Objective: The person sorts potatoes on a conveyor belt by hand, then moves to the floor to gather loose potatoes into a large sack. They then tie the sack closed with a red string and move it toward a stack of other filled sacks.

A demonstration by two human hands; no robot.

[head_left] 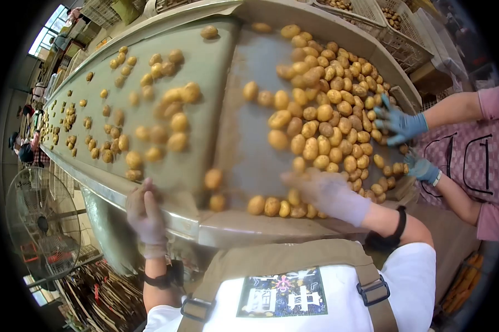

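My left hand (146,213), in a pale thin glove, is at the metal side rail (174,221) of the sorting line. Its fingers point up toward the belt, loosely extended, with nothing visible in them. Several potatoes (133,160) lie on the belt just beyond its fingertips. My right hand (332,193), gloved the same way, reaches over the near edge of the potato pile (338,122). Motion smears its fingers, which overlap potatoes there; I cannot tell if it grips one. A short row of potatoes (271,207) lies along the near wall, left of that hand.
A green conveyor belt (197,61) carries scattered potatoes down to the grey sorting surface (249,144). Across at the right, a co-worker's blue-gloved hands (401,123) are at the pile. Plastic crates (393,41) stand behind the far wall; a floor fan (42,221) is at left.
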